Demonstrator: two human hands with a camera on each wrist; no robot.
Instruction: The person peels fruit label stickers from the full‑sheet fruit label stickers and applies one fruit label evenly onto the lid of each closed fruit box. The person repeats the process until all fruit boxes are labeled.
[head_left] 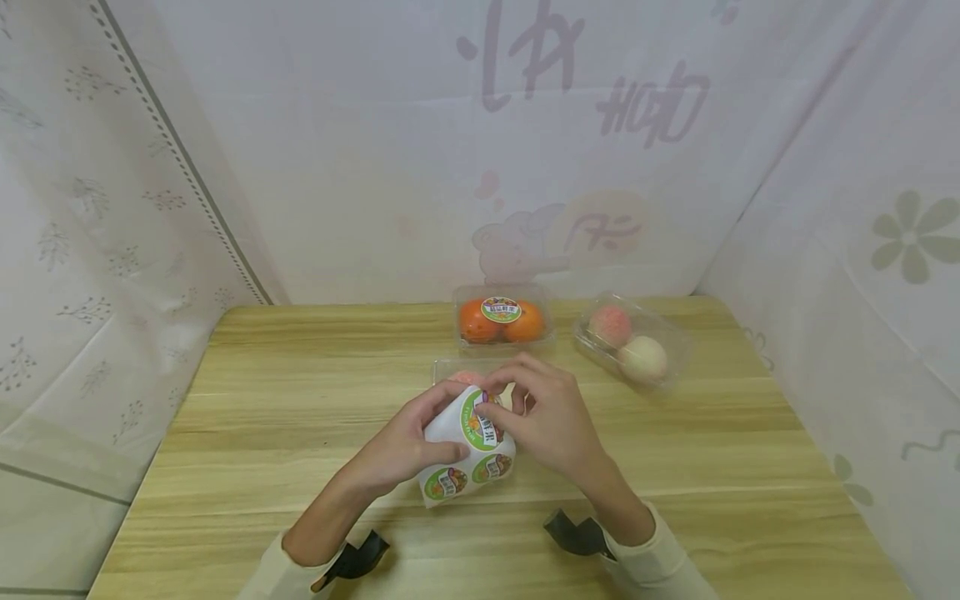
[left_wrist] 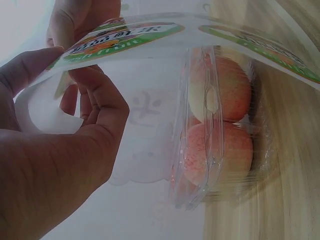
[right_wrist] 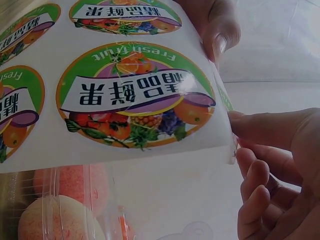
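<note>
My left hand [head_left: 401, 446] grips a bent white sheet of round "Fresh fruit" stickers [head_left: 444, 429], its thumb lying across the front. At the sheet's upper right edge, my right hand [head_left: 547, 408] pinches between thumb and forefinger. The right wrist view shows that pinch beside a large oval sticker [right_wrist: 135, 95] with green, purple and fruit pictures. Whether a sticker is lifted there I cannot tell. Just beyond the hands sits a clear plastic box [head_left: 444, 368], mostly hidden in the head view. Through its side, the left wrist view shows pink-and-cream peaches [left_wrist: 220, 155].
Farther back, a clear box holds orange fruits [head_left: 480, 323] and bears a round sticker [head_left: 501, 310] on its lid. Right of it, another clear box [head_left: 671, 342] holds a pink peach [head_left: 610, 325] and a paler one [head_left: 642, 359]. Printed curtains [head_left: 337, 167] enclose the wooden table [head_left: 262, 433].
</note>
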